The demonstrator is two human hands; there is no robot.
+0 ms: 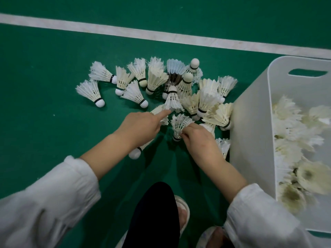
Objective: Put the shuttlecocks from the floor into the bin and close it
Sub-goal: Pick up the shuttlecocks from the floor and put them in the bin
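Observation:
Several white feather shuttlecocks lie in a loose pile on the green court floor. A white plastic bin stands at the right, open, with several shuttlecocks inside. My left hand points its index finger onto the feather rim of an upright shuttlecock. Its other fingers are curled and the thumb is hidden, so any hold is unclear. My right hand pinches a shuttlecock low on its feathers, just left of the bin. Another shuttlecock lies beneath my left wrist.
A white court line crosses the floor beyond the pile. My dark trouser leg and sandalled feet are at the bottom centre. The bin has a handle slot in its far wall. No lid is in view.

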